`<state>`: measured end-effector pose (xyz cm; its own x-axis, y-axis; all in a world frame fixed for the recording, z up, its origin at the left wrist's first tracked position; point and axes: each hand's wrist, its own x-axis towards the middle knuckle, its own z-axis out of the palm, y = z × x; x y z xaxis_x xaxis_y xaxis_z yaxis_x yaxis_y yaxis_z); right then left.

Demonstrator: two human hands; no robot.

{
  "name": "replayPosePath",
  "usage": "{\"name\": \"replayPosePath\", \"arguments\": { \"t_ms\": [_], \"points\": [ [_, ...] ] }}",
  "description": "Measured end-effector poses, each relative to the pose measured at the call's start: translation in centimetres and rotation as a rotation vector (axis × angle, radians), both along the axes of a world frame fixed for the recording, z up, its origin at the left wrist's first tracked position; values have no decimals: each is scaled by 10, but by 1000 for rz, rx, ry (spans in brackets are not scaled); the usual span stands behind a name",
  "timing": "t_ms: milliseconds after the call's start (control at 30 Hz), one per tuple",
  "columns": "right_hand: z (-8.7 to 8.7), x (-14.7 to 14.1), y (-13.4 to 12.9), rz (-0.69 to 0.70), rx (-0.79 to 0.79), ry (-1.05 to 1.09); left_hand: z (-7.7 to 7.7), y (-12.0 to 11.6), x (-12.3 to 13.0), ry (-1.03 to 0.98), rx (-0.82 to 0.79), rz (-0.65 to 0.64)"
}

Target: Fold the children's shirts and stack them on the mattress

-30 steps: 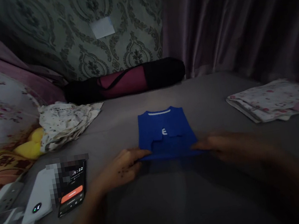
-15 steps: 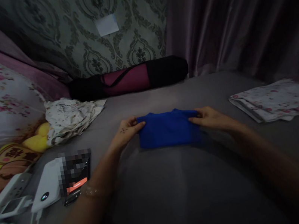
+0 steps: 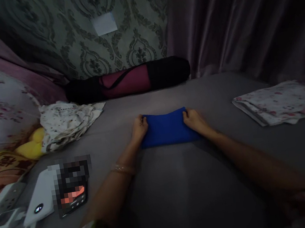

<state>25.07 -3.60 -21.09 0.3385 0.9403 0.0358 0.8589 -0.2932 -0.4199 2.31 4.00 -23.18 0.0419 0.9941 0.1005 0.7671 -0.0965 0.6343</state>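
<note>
A folded piece of blue cloth (image 3: 168, 128) lies in front of me on the grey bed sheet (image 3: 180, 179); what kind of garment it is does not show. My left hand (image 3: 139, 127) pinches its upper left corner, with a clear bracelet on that wrist. At the upper right corner my right hand (image 3: 194, 119) has its fingers closed on the same cloth. Between the two hands the top edge dips slightly, and the bottom edge rests on or just over the sheet.
A black and pink long bag (image 3: 127, 81) lies along the wall. To the left are crumpled white printed fabric (image 3: 67, 121), a white power bank (image 3: 40, 199), a phone (image 3: 79, 198) and a power strip (image 3: 5, 200). Folded patterned cloth (image 3: 280, 101) sits at the right.
Both hands have moved closer together and shifted their hold on the top corners. The small peaks along the cloth's top edge are gone; the edge now sags in the middle.
</note>
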Motion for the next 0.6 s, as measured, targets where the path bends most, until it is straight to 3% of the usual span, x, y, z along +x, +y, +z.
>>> {"name": "replayPosePath", "arguments": {
  "t_ms": [333,600],
  "points": [
    [-3,-5,-3,-33,-54,-124,-8,-9,6,253,53,41],
    [-9,4,5,-50,-63,-78,-10,-7,2,238,71,67]
  ]
}}
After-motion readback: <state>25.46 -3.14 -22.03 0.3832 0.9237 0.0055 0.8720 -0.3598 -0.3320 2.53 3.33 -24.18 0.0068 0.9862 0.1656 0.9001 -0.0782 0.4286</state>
